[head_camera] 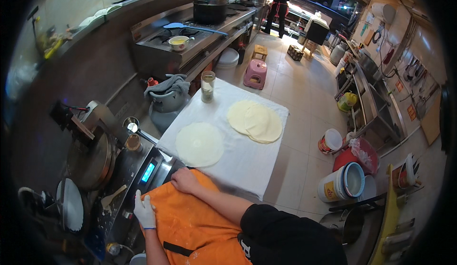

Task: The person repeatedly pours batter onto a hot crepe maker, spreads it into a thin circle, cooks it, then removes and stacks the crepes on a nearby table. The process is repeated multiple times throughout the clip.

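My left hand [144, 209], in a white glove, rests by the edge of the steel machine counter, against the orange apron [185, 215]. My bare right hand [185, 180] lies on the apron's top, close to the cloth-covered table [235, 161]; whether its fingers grip the fabric is unclear. On the white cloth, one thin round flatbread [200, 144] lies near me and overlapping flatbreads [264, 122] lie at the far right. A clear jar [207, 86] stands at the table's far left corner. Left of me is a round griddle press [89, 158] beside a lit display [148, 172].
A wooden spatula [112, 198] and a small jar [134, 142] are on the counter. A towel-draped gas cylinder [167, 101] stands left of the table. Beyond are a stove with a pot [210, 8], a pink stool [255, 73] and a person [278, 8]. Buckets [337, 186] stand right.
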`<state>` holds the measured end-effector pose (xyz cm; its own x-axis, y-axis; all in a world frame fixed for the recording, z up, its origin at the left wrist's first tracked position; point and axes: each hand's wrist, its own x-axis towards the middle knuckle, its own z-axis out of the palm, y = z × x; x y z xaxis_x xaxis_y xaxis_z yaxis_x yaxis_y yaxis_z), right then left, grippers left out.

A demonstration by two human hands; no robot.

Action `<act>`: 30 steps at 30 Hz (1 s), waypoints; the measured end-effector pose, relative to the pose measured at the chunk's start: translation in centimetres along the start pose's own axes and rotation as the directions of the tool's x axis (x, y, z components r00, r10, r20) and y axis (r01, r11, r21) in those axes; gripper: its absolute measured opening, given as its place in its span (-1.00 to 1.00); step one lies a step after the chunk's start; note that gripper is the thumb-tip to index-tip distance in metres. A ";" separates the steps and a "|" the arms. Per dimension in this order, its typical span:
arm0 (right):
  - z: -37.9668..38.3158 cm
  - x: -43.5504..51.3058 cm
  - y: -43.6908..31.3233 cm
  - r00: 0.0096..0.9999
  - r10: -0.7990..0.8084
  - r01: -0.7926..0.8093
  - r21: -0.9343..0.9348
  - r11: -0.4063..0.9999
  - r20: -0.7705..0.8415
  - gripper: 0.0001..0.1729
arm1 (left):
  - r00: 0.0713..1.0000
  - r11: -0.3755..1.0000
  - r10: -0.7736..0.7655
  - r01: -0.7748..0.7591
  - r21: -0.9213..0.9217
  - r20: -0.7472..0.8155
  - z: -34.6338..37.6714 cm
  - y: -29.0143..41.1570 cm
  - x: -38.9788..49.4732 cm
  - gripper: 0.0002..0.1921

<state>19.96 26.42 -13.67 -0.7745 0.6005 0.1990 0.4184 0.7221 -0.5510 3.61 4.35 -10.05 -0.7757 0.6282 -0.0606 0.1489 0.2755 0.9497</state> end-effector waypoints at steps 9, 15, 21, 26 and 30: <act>0.6 0.4 -0.4 0.999 -0.005 0.007 -0.043 0.999 0.041 -0.70 | 0.998 0.996 -0.050 0.047 -0.071 -0.032 -0.8 3.4 -1.2 -0.11; 1.0 0.4 -0.1 0.999 -0.022 0.024 -0.057 0.998 0.034 -0.73 | 0.991 0.978 0.102 -0.116 -0.172 -0.087 -0.5 0.6 -0.6 0.00; 1.0 0.4 0.0 0.999 -0.022 0.024 -0.079 0.997 0.025 -0.74 | 0.758 0.668 0.649 -0.607 0.430 0.061 -1.5 -2.2 1.4 -0.31; 0.8 0.2 0.0 1.000 -0.013 0.015 -0.068 0.998 0.020 -0.73 | 0.994 0.995 0.096 -0.096 0.007 0.056 -1.2 -1.3 -0.4 -0.31; 0.4 0.1 0.0 1.000 -0.021 0.022 -0.055 0.998 0.014 -0.72 | 0.994 0.985 0.086 -0.093 0.143 0.061 -1.0 -2.1 0.4 -0.34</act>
<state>19.70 26.35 -13.97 -0.7897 0.5802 0.1992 0.4269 0.7530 -0.5007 2.32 3.30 -11.73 -0.7214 0.6926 0.0023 0.3067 0.3165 0.8976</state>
